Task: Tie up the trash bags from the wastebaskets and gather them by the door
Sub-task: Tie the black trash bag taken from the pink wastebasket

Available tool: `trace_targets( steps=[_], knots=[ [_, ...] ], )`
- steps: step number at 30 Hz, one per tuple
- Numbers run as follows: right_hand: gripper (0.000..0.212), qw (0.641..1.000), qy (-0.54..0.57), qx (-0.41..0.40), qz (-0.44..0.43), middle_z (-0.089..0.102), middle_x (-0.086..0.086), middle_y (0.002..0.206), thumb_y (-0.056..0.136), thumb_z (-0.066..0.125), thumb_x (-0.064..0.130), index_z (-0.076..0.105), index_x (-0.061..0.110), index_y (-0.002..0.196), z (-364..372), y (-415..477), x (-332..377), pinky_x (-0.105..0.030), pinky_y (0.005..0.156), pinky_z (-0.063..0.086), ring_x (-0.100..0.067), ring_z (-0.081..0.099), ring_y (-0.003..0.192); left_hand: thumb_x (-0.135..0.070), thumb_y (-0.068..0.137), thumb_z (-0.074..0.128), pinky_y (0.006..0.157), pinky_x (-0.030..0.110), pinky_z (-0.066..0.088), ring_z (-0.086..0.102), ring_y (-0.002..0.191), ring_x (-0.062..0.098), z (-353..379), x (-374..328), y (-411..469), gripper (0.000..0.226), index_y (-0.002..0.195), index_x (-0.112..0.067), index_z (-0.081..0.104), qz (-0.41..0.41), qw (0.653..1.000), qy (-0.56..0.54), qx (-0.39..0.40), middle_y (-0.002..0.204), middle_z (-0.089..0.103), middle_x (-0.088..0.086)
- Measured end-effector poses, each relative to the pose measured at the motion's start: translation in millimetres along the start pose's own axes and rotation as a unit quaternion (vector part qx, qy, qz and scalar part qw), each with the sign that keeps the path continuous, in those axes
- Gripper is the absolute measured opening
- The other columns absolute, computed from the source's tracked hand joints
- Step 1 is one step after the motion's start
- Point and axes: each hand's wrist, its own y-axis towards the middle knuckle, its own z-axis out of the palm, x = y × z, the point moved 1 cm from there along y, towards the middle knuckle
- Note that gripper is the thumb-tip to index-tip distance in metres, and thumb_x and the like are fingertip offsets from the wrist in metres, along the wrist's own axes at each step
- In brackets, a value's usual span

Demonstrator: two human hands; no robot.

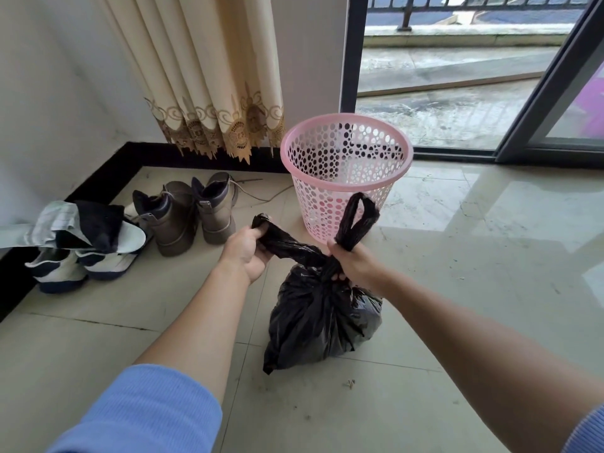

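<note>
A full black trash bag (322, 322) rests on the tiled floor in front of me. Its two handles are crossed at the neck. My left hand (246, 253) grips the left handle, pulled out to the left. My right hand (351, 264) clamps the neck and holds the right handle, whose loop stands up above my fist. Just behind the bag stands a pink perforated wastebasket (346, 178), upright and with no bag in it.
Brown boots (189, 210) and white sneakers (81, 259) with cloth on them sit left by the wall. A cream curtain (202, 76) hangs behind. A sliding glass door (457, 76) to a wet balcony is at the back right. Small crumbs (350, 384) lie on the floor.
</note>
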Motion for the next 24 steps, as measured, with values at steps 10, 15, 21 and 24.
trace_targets(
  steps=[10,15,21,24],
  knots=[
    [0.033,0.927,0.288,0.185,0.154,0.058,0.004,0.068,0.098,0.044,0.046,0.065,0.021,0.097,-26,-9,0,-0.025,0.060,0.038,-0.010,0.052,0.064,-0.015,0.081,0.062,0.068,0.024,0.046,0.062,0.078,0.015,-1,45,-17,0.016,0.095,-0.021,0.064,-0.088,0.941,0.291,0.150,0.086,0.071,0.001],
    [0.027,0.921,0.289,0.212,0.151,0.059,0.006,0.067,0.096,0.045,0.045,0.058,0.021,0.100,-30,-5,4,-0.023,0.056,0.035,-0.009,0.055,0.066,-0.012,0.078,0.076,0.048,0.012,0.045,0.062,0.064,0.011,4,49,-18,0.017,0.094,-0.012,0.072,-0.074,0.902,0.385,0.181,0.078,0.069,0.003],
    [0.019,0.924,0.284,0.234,0.104,0.069,-0.002,0.077,0.072,0.073,0.018,0.072,0.011,0.089,-32,-9,6,-0.019,0.052,0.044,-0.009,0.060,0.062,-0.006,0.088,0.064,0.042,0.015,0.044,0.059,0.044,0.009,7,49,-18,0.019,0.071,-0.012,0.066,-0.044,0.914,0.384,0.121,0.057,0.065,0.001],
    [0.012,0.980,0.145,0.128,0.054,0.066,0.001,0.068,0.073,0.078,0.002,0.071,0.011,0.077,-28,-8,11,-0.020,0.047,0.042,-0.011,0.057,0.062,0.000,0.087,0.063,0.050,0.018,0.048,0.058,0.056,0.017,5,45,-17,0.021,0.070,-0.012,0.065,-0.013,0.911,0.396,0.117,0.060,0.064,0.003]
  ],
)
